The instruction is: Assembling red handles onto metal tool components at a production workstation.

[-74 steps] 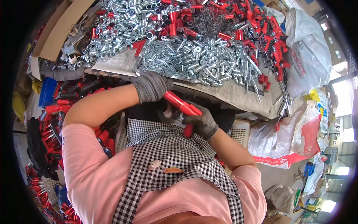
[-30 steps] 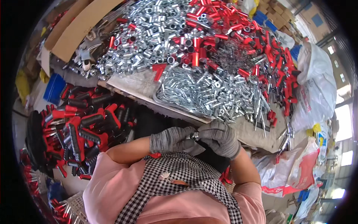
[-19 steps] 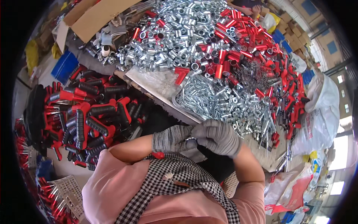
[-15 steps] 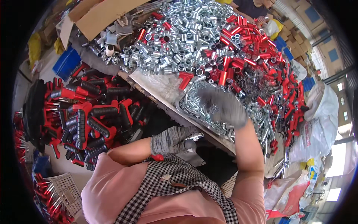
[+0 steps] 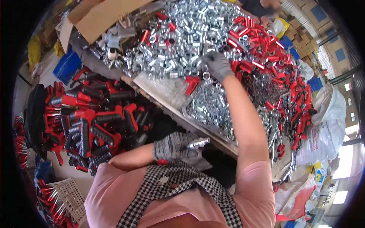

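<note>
My left hand [image 5: 171, 146], in a grey knit glove, is low in front of my apron, closed round a shiny silver metal piece [image 5: 199, 143] whose end points right. A small red part [image 5: 162, 162] shows just under that glove; whether it joins the silver piece I cannot tell. My right hand [image 5: 218, 66], gloved alike, reaches far over the bench onto the heap of silver metal sleeves [image 5: 178, 45]. Its fingertips are lost among the sleeves, so their grip is hidden. Red metal tubes [image 5: 245, 66] lie just right of it.
Small silver pins [image 5: 205, 104] lie heaped on the bench's near side. Red-and-black handles [image 5: 85, 129] are piled at the left. A cardboard box [image 5: 106, 17] stands at the far left, a white sack [image 5: 323, 125] at the right. Another person [image 5: 258, 7] is across the bench.
My right hand has moved away from me, from above the small pins to the heap of silver sleeves. The left hand keeps its hold on the silver piece, nearly in place.
</note>
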### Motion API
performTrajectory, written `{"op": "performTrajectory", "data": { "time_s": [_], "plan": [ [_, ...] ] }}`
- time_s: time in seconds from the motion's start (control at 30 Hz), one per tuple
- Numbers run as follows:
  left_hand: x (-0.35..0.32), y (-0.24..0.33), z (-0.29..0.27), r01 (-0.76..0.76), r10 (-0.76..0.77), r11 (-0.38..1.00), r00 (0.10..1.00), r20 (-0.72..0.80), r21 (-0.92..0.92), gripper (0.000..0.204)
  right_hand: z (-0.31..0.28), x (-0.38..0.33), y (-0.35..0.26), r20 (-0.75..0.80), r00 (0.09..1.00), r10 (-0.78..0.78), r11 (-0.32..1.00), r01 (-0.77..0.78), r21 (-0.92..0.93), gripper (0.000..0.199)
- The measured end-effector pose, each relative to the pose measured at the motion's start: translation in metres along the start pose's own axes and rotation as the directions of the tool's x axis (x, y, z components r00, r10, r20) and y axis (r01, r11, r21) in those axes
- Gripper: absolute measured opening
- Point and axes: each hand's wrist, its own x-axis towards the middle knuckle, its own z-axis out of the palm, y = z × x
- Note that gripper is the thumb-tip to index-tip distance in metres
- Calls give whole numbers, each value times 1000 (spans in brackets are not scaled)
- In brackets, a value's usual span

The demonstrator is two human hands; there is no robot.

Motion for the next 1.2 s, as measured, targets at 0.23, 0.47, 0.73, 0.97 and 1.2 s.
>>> {"op": "performTrajectory", "data": {
  "time_s": [0.23,0.47,0.73,0.97,1.2],
  "plan": [
    [-9,-21,4,48,-47,998,998,29,-37,58,-64,-197,-85,178,984,-3,691,-126,712,14],
    [11,4,15,217,-193,972,955,224,-86,47,-52,-254,-76,271,794,-543,830,557,33,29],
    [9,-2,39,85,-92,988,995,48,131,49,-53,-271,-99,218,947,-236,971,239,13,51],
    [9,-4,40,102,-105,993,994,34,66,43,-55,-276,-87,117,930,-350,936,341,87,80],
    [10,0,39,109,-113,991,992,53,73,43,-65,-269,-85,-92,882,-461,885,465,18,68]
  ]
}}
